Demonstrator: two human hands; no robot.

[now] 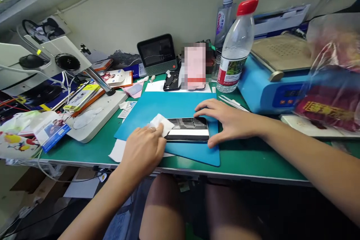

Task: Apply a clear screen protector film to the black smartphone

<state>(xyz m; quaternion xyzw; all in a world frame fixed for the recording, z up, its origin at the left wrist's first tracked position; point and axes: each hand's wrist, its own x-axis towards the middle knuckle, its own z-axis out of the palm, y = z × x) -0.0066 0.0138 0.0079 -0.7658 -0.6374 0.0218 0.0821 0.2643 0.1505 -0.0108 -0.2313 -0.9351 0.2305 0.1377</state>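
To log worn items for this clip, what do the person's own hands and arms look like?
The left hand wears a slim, pale ring on one finger; no ring shows on the right hand. Both are ungloved, and the forearms are uncovered.

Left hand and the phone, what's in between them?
A white tissue lies between the left hand and the phone, at the phone's left end under the fingertips; it shows in the head view.

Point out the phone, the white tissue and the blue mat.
phone [188,129]: head view, middle of its upward face
white tissue [167,124]: head view, on its uncovered upper surface
blue mat [171,101]: head view, bare area beyond the phone
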